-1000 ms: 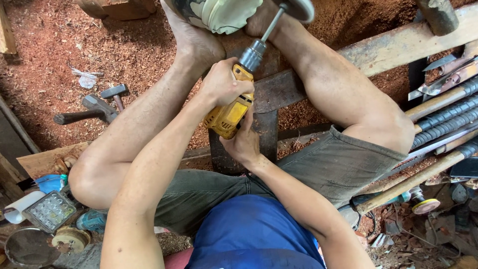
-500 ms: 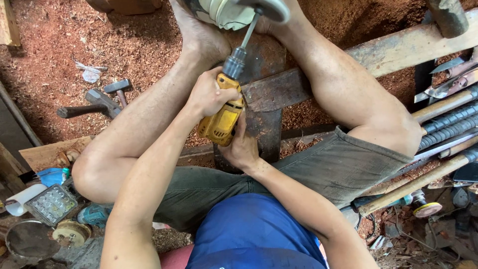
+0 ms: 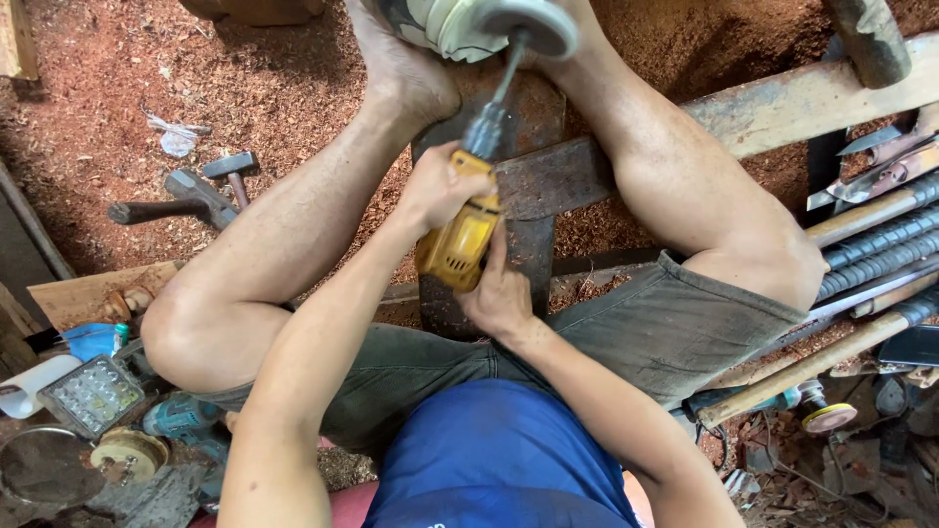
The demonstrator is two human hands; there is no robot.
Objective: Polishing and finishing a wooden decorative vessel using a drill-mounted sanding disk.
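Both our hands closed on the yellow drill (image 3: 460, 238): left hand (image 3: 438, 188) wraps its top, right hand (image 3: 499, 298) cups beneath, shaft angled toward one o'clock into the sanding disc (image 3: 523, 23).

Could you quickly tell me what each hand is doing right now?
Left hand: closed around the yellow drill.
Right hand: closed on the drill's rear end.

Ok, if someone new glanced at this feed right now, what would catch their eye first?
The yellow drill at centre, gripped by the left hand on top and the right hand beneath. Its shaft runs up to a round disc against a pale object braced between the bare feet. Around lies red sawdust, with hammers at left.
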